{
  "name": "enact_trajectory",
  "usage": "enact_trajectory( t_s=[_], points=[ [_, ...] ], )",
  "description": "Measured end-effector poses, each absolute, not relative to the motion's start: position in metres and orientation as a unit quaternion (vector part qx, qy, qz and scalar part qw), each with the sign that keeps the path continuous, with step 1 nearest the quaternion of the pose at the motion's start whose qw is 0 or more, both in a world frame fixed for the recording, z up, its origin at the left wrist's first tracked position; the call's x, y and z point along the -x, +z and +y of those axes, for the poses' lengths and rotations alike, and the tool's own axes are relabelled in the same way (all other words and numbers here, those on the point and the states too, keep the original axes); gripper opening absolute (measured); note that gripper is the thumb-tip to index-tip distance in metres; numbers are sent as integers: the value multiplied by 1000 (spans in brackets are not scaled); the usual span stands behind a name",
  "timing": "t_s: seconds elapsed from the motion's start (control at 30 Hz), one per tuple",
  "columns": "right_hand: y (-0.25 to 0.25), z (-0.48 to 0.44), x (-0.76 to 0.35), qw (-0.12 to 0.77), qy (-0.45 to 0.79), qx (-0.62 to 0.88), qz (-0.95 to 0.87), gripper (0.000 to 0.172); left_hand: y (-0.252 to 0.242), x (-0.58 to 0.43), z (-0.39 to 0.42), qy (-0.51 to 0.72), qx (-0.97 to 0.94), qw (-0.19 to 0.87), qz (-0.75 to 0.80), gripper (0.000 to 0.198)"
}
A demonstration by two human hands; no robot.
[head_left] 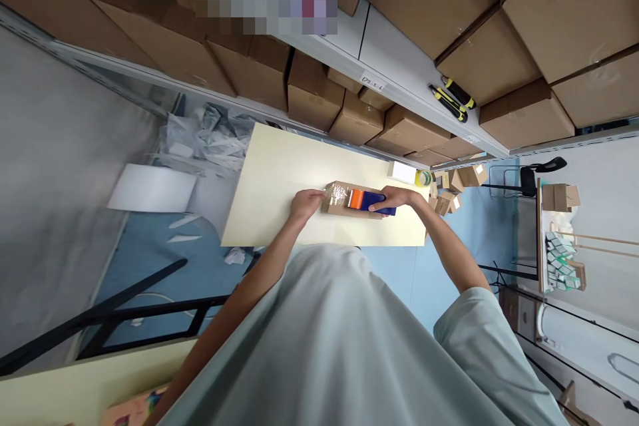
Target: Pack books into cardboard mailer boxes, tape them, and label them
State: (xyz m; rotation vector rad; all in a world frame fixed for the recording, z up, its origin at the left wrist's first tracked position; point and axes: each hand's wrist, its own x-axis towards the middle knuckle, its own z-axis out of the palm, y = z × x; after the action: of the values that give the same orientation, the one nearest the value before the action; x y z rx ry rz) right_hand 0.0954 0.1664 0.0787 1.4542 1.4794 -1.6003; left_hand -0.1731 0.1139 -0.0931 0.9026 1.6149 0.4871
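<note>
A small cardboard box [357, 214] lies on the pale yellow table, with a shiny clear strip of tape [337, 194] over its left part. My left hand [304, 204] is closed at the left end of the box, thumb and forefinger together on its edge. My right hand [396, 197] is wrapped round a dark blue and orange tape dispenser [368, 200], which rests on top of the box. The orange end of the dispenser points left, toward the shiny strip. Part of the box's right end is hidden under my right hand.
Beyond the pale yellow table [269, 166] runs a shelf packed with cardboard boxes [314, 90]. Two yellow-black utility knives [452, 100] lie on the shelf. A white box [401, 172] and a tape roll [423, 178] sit at the table's back right. Plastic bags [210, 136] are heaped at left.
</note>
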Motion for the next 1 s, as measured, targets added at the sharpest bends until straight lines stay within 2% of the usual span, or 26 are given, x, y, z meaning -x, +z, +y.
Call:
enact_trajectory(
  t_s=[0.27,0.4,0.43,0.53,0.63,0.7,0.83,0.9,1.0],
  points=[
    [85,169,-89,269,-595,-540,531,71,-92,153,95,238,-347,570,706,31],
    [85,168,-91,267,-580,-544,544,70,-96,152,92,202,-335,523,757,68],
    [86,168,-92,266,-579,-543,547,70,-95,152,90,206,-339,516,759,69],
    [86,165,-95,264,-585,-532,553,66,-90,145,77,278,-381,506,722,50],
    [83,162,-98,259,-583,-521,567,63,-85,130,60,328,-425,536,651,55],
    [78,163,-101,256,-569,-521,582,63,-85,122,51,317,-443,576,609,73],
    [67,166,-106,253,-538,-525,609,72,-95,123,53,255,-521,598,552,131],
    [63,168,-109,256,-543,-519,608,77,-96,130,64,215,-607,551,531,148],
    [56,169,-113,254,-581,-506,585,79,-91,138,86,114,-739,430,507,158]
  ],
)
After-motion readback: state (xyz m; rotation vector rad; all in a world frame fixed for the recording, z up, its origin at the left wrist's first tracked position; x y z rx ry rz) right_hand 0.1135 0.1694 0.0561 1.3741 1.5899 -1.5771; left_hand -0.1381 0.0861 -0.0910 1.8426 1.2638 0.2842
